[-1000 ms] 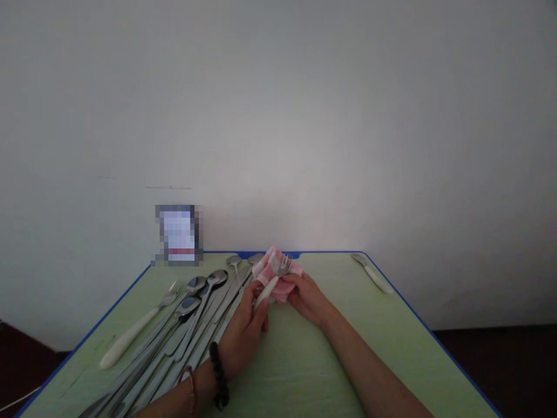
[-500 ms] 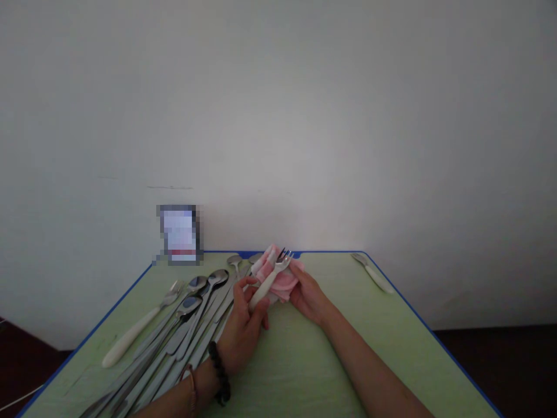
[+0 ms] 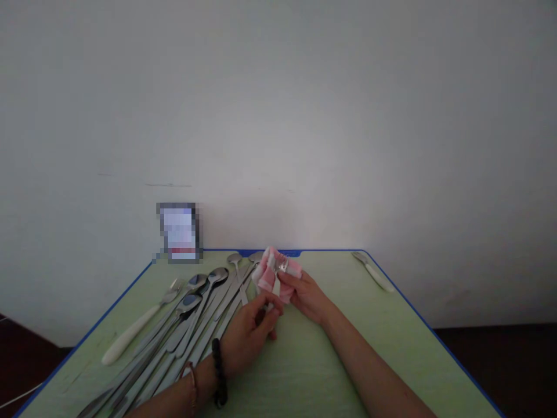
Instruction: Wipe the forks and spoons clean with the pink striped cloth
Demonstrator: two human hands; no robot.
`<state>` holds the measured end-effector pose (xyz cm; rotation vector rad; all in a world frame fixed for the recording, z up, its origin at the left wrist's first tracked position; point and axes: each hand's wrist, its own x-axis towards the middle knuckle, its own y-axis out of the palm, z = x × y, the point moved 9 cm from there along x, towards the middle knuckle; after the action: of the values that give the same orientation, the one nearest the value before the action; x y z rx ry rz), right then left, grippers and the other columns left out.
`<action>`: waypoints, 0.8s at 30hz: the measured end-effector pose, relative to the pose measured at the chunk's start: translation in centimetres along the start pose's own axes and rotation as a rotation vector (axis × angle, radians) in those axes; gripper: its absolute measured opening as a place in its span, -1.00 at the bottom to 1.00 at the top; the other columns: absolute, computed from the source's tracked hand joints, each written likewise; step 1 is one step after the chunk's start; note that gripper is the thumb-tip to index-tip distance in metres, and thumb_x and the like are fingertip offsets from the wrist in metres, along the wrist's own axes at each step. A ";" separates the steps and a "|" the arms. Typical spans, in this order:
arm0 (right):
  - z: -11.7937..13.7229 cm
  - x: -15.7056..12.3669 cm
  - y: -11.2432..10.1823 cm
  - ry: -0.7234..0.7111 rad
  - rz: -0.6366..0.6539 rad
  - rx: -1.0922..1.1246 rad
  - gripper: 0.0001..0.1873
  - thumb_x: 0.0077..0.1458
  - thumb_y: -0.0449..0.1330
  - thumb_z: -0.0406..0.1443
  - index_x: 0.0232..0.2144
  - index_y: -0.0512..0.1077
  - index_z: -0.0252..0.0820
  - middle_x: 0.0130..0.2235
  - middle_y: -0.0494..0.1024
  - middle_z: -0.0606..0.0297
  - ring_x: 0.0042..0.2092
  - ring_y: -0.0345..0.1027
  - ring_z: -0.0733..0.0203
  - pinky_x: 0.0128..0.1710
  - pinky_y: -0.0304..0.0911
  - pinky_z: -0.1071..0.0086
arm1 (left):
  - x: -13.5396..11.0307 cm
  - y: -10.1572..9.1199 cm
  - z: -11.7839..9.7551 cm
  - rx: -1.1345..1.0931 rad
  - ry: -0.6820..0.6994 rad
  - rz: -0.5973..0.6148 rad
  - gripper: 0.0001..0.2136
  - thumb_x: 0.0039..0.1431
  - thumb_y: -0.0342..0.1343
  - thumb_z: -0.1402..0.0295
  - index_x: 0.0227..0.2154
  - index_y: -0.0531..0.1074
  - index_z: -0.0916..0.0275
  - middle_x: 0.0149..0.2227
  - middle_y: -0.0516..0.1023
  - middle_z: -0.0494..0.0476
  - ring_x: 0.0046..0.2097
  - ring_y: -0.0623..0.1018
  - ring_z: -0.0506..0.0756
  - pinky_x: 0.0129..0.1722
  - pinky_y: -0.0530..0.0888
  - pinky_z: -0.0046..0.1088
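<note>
My left hand (image 3: 251, 331) is closed round the white handle of a small fork (image 3: 281, 265), whose metal tines stick up at the top of a pink cloth (image 3: 273, 277). My right hand (image 3: 308, 296) pinches that pink cloth, wrapped round the fork's neck. Both hands meet over the middle of the green table (image 3: 348, 348). A dark bead bracelet sits on my left wrist.
Several long metal spoons (image 3: 204, 307) lie fanned out on the table's left half, beside a white-handled fork (image 3: 139, 325). Another white-handled fork (image 3: 373, 271) lies at the far right corner. A blurred-out card (image 3: 178, 232) stands against the wall at the back left.
My left hand slid back down the fork's handle towards me, and the cloth in my right hand now covers more of the fork's neck. The tines show less.
</note>
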<state>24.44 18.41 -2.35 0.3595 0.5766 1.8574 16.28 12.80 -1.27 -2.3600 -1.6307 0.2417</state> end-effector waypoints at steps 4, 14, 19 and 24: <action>0.0 0.0 0.4 0.005 0.019 0.002 -0.65 -0.14 0.28 -0.30 -0.22 0.42 -0.23 -0.35 0.57 0.27 -0.34 0.42 0.27 -0.25 0.27 0.38 | -0.1 0.1 -0.4 0.064 0.038 0.019 -0.88 0.17 -0.09 0.31 -0.33 0.29 0.22 -0.63 0.33 -0.09 -0.55 0.33 -0.02 -0.54 0.22 -0.57; 0.0 0.2 0.3 0.003 0.003 0.040 -0.64 -0.11 0.25 -0.31 -0.18 0.40 -0.24 -0.31 0.57 0.23 -0.33 0.43 0.25 -0.29 0.29 0.40 | -0.3 0.1 0.3 0.036 0.054 0.019 -0.78 0.22 -0.17 0.30 -0.09 0.19 0.20 -0.63 0.26 -0.14 -0.55 0.31 -0.01 -0.49 0.24 -0.53; -0.1 0.6 -0.7 -0.023 -0.054 0.071 -0.67 -0.07 0.23 -0.23 -0.21 0.41 -0.26 -0.31 0.57 0.20 -0.30 0.43 0.21 -0.29 0.29 0.37 | -0.3 -0.1 0.6 0.002 0.046 -0.005 -0.74 0.25 -0.24 0.24 -0.07 0.16 0.21 -0.59 0.24 -0.12 -0.52 0.28 -0.01 -0.49 0.23 -0.53; 0.6 0.6 -0.9 -0.045 -0.060 0.177 -0.59 -0.01 0.15 -0.12 -0.14 0.38 -0.22 -0.20 0.55 0.18 -0.19 0.41 0.16 -0.20 0.27 0.30 | -0.1 -0.8 1.4 -0.067 -0.056 -0.087 -0.70 0.24 -0.24 0.18 -0.06 0.12 0.20 -0.59 0.19 -0.14 -0.59 0.18 -0.03 -0.60 0.13 -0.57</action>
<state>25.22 19.32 -2.35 0.4946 0.7160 1.7412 15.16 13.13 -2.40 -2.3437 -1.7892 0.2421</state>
